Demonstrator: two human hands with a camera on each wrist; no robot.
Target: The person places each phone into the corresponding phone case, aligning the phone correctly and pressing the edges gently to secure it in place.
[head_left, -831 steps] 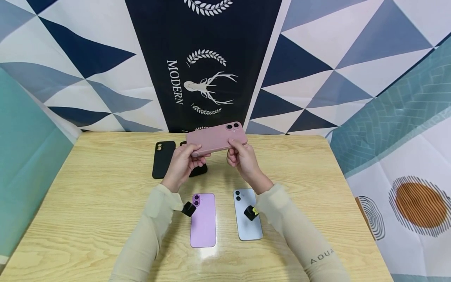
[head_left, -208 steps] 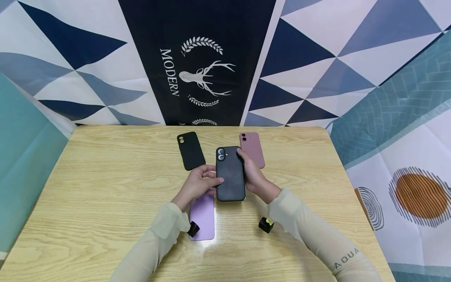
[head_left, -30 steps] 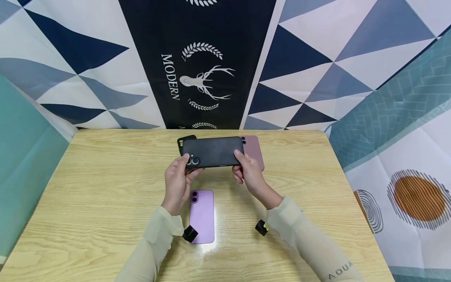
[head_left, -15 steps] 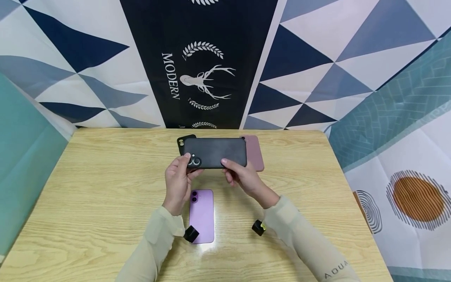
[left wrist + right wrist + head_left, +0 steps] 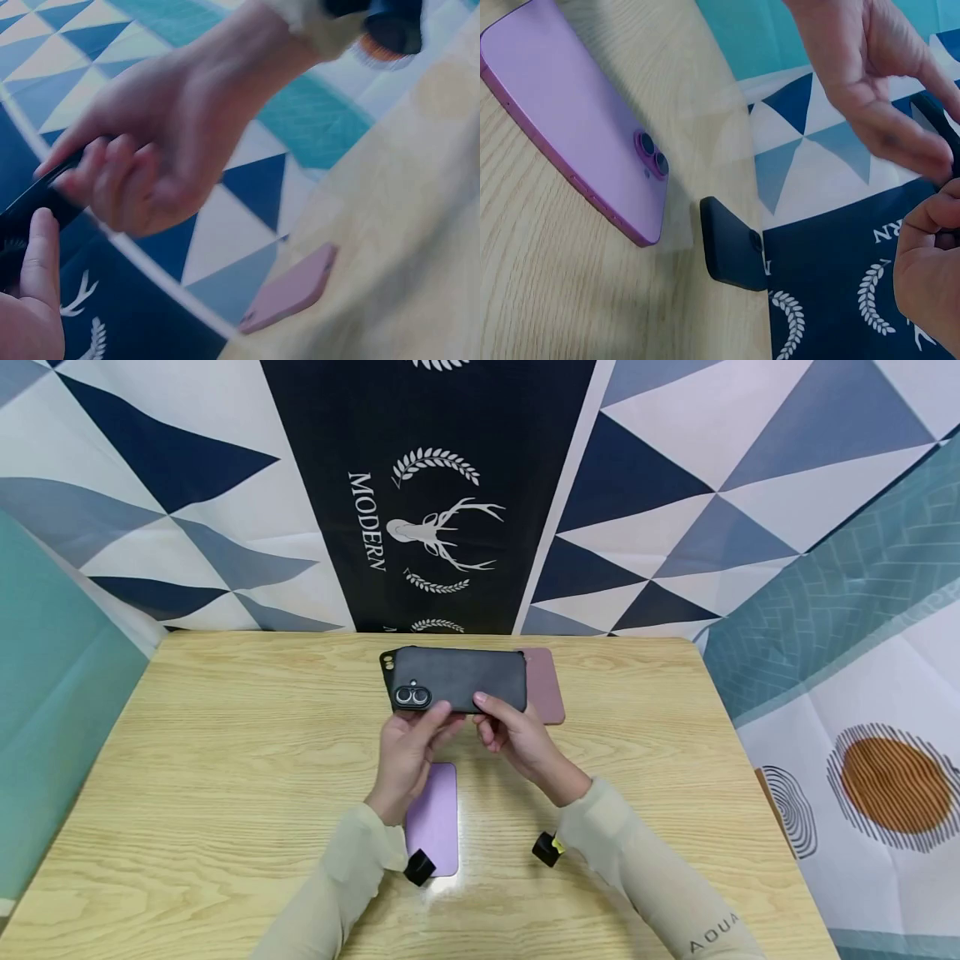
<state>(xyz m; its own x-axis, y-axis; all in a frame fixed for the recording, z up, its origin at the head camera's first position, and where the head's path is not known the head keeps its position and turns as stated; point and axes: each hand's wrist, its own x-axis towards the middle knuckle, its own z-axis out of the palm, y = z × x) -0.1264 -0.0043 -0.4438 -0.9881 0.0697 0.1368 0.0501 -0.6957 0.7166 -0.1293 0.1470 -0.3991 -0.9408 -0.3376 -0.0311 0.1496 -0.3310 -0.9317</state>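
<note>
A phone in a black case (image 5: 468, 672) is held level over the back of the table, its two-lens camera at the near left corner. My left hand (image 5: 408, 760) pinches its near long edge beside the lenses, thumb on the back and fingers underneath. Further right along the same edge, my right hand (image 5: 525, 743) grips it with the thumb on top and the other fingers curled below. Behind it, partly covered, lies another black case (image 5: 387, 667) with open camera holes. To the right, a pink-cased phone (image 5: 546, 689) is partly hidden too.
A purple phone (image 5: 438, 827) lies camera-side up near the middle of the wooden table (image 5: 225, 793), partly under my left wrist. A patterned cloth wall (image 5: 450, 435) rises at the table's back edge. Black wrist cameras (image 5: 546, 849) hang below both sleeves.
The pink-cased phone, held earliest, now lies at the back; the light blue phone is gone from the table. Lately the right hand slid left along the black case, then the left hand slid right.
</note>
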